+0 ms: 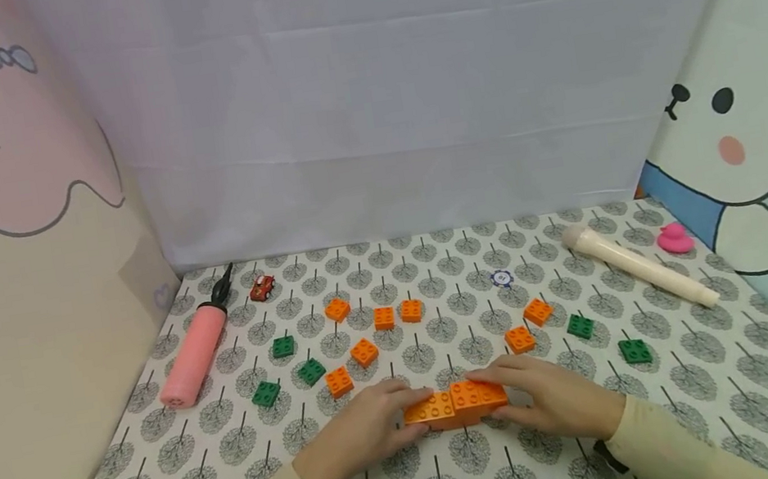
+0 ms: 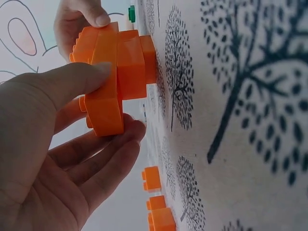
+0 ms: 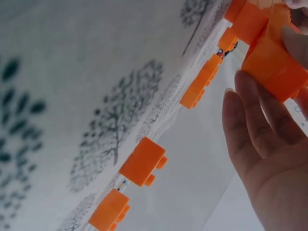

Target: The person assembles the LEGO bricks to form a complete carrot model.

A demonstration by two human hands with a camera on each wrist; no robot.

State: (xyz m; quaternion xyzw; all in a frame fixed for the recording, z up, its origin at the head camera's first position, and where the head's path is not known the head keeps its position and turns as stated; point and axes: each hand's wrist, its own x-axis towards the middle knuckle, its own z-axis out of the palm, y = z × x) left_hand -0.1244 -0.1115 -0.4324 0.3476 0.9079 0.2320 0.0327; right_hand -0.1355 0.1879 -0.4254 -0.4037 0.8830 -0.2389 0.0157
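Left hand [image 1: 362, 431] and right hand [image 1: 551, 398] have fingers pinching opposite ends of the orange brick stack [image 1: 459, 406], between them over the surface [image 1: 715, 409]; contact unclear. Uneven pressing could rock its wide top off the narrower base.

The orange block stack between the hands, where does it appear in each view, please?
Head: orange block stack at lower middle, slightly right.
Left wrist: orange block stack, upper part, left of centre.
Right wrist: orange block stack, upper right corner.
Shared landmark: tree-print cloth.
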